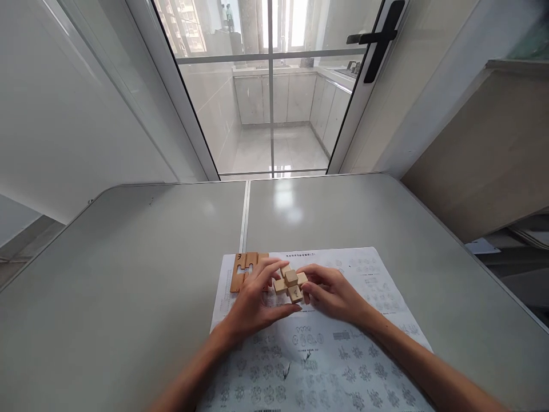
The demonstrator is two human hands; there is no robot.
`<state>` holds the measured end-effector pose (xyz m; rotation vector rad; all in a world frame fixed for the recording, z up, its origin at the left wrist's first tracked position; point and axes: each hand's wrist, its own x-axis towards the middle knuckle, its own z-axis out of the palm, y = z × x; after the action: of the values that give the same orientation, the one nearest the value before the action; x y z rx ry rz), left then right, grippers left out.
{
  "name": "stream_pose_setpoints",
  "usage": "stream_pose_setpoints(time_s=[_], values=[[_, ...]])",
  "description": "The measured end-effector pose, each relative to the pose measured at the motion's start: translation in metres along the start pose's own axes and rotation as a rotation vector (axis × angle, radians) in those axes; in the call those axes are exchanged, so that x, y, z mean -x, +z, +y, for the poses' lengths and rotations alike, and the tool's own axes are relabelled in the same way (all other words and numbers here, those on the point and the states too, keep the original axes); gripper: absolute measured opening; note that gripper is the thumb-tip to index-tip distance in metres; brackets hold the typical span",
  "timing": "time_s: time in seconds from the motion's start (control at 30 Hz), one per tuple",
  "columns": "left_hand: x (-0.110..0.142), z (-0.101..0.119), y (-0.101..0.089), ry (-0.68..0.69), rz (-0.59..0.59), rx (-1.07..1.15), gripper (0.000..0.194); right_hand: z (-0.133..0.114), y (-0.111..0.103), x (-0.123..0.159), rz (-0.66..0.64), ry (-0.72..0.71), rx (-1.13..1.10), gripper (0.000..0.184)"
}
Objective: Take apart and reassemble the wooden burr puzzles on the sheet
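Between my two hands is a wooden burr puzzle [291, 279], a cross of pale interlocking blocks with a dark mark on its near block. My left hand [259, 292] curls round its left side, thumb below and fingers above. On the other side my right hand [328, 288] pinches the right-hand block between thumb and fingers. Under the hands lies a large printed sheet [319, 366] covered with small line drawings of puzzle pieces. A brown wooden board [240, 280] with cut-out gaps rests on the sheet's upper left, partly hidden behind my left hand.
The grey table [128, 274] has a pale seam [245, 217] running away from me. Beyond its far edge stands a glass door [295, 114] with a black handle [377, 38]. A wooden panel [484, 149] rises on the right, and a white wall [64, 103] on the left.
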<state>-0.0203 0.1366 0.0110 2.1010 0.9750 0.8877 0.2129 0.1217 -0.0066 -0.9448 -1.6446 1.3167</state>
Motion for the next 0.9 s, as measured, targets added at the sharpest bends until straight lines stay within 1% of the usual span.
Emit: stream_pose_setpoints(time_s=[0.07,0.17,0.2,0.27,0.33,0.37,0.43,0.5,0.6,0.63,0.67,0.73,0.8,0.83,0.9], values=[[0.001,0.0,0.001,-0.016,0.006,-0.005,0.074,0.003,0.002,0.0,0.004,0.022,-0.071,0.031],[0.001,0.0,0.004,0.002,0.11,-0.031,0.071,0.007,0.005,0.0,0.05,0.062,-0.107,0.031],[0.001,0.0,0.004,0.021,0.154,-0.041,0.07,0.008,0.005,0.0,0.053,0.065,-0.075,0.031],[0.001,0.0,0.005,0.079,0.223,-0.067,0.067,0.006,0.005,0.0,0.013,0.041,0.037,0.032],[0.001,-0.001,0.006,0.148,0.238,-0.099,0.063,0.002,0.006,0.0,-0.049,-0.02,0.139,0.032],[0.001,-0.001,0.007,0.186,0.228,-0.114,0.061,-0.001,0.006,-0.001,-0.066,-0.047,0.173,0.031],[0.002,-0.001,0.008,0.241,0.189,-0.138,0.059,-0.004,0.008,-0.001,-0.058,-0.079,0.216,0.027],[0.002,0.0,0.008,0.256,0.138,-0.135,0.064,-0.004,0.009,0.0,-0.016,-0.086,0.244,0.024],[0.003,0.001,0.006,0.186,0.074,-0.078,0.088,0.0,0.01,0.002,0.047,-0.113,0.277,0.021],[0.003,0.001,0.005,0.14,0.057,-0.049,0.094,0.002,0.01,0.003,0.061,-0.133,0.29,0.02],[0.003,0.0,0.004,0.088,0.04,-0.021,0.095,0.004,0.01,0.004,0.067,-0.157,0.305,0.019],[0.004,-0.001,0.002,-0.001,0.006,0.028,0.087,0.005,0.011,0.004,0.073,-0.205,0.328,0.019],[0.004,-0.001,0.001,-0.039,-0.016,0.074,0.076,0.003,0.011,0.003,0.059,-0.214,0.302,0.019],[0.004,0.0,0.0,-0.043,-0.019,0.094,0.073,0.0,0.01,0.002,0.035,-0.199,0.265,0.02],[0.002,0.002,-0.002,-0.044,-0.026,0.14,0.07,-0.005,0.007,0.0,-0.064,-0.137,0.135,0.02]])
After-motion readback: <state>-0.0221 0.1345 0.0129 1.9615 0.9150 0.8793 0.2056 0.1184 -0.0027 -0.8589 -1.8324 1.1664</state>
